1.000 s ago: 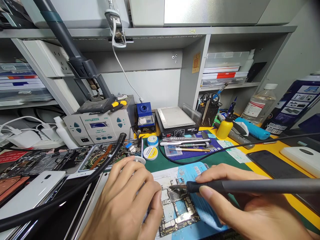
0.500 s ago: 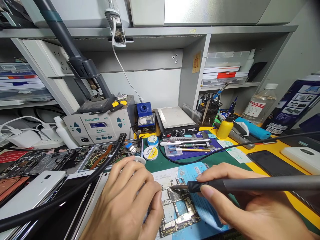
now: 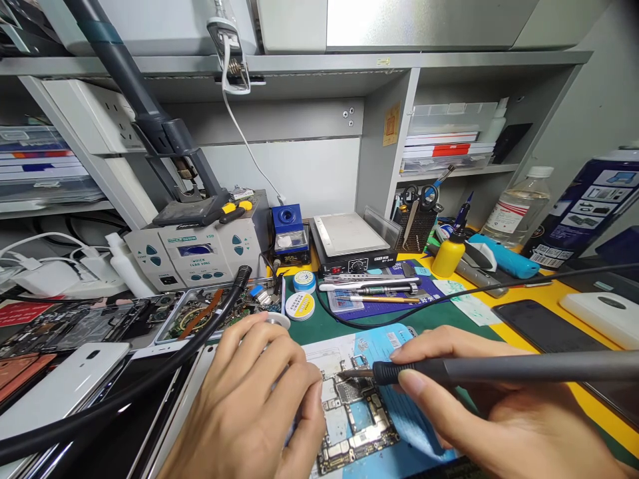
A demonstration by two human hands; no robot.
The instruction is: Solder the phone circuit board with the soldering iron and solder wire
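In my right hand [image 3: 479, 399] I hold a dark soldering iron [image 3: 499, 367] like a pen, between thumb and fingers. Its thin tip reaches the upper part of a phone circuit board [image 3: 362, 439]. That board lies on a blue and white sheet [image 3: 419, 426]. Left of the board, my left hand [image 3: 259, 399] is closed, its fingers curled and the back of the hand toward me. A small pale spool [image 3: 278, 320] pokes out past its fingers; most of it is hidden.
A black hose [image 3: 164, 379] crosses phones [image 3: 100, 372] at left. Behind stand a rework station [image 3: 200, 256], flux tins [image 3: 300, 306], a hot plate [image 3: 352, 236] and tools [image 3: 379, 289]. A black cable [image 3: 464, 289] arcs across the mat. Bottles [image 3: 449, 256] stand at right.
Almost nothing differs; the whole view has shifted very slightly. The iron's tip stays at the upper part of the board, and both hands keep their grip.
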